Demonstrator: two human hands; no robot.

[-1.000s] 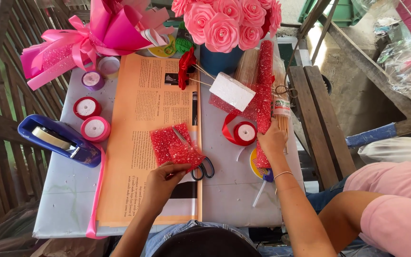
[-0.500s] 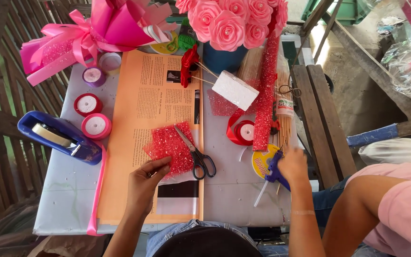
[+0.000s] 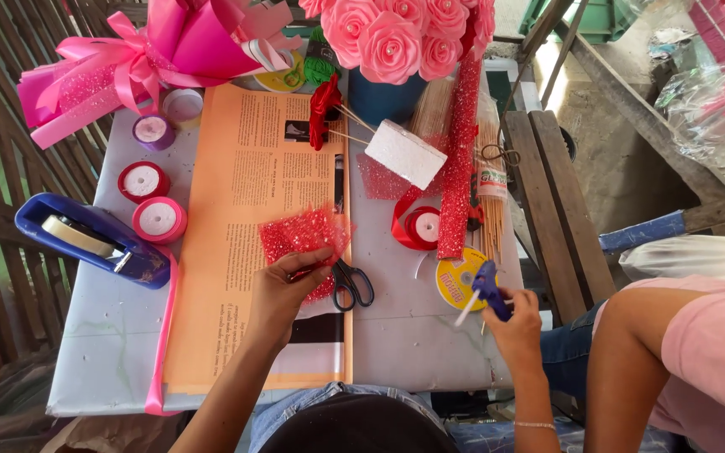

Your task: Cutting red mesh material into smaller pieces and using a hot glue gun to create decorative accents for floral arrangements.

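My left hand [image 3: 283, 289] pinches the red glitter mesh [image 3: 305, 243] beside the scissors [image 3: 352, 283], so I'd keep it flat while my right hand [image 3: 513, 323] grips the blue glue gun [image 3: 488, 289]

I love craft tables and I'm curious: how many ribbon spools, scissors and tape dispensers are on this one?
Ribbon spools: 5, namely purple, pale pink, two red-pink and red
Scissors: 2, black-handled scissors and small scissors
Blue tape dispenser: 1
Total: 8
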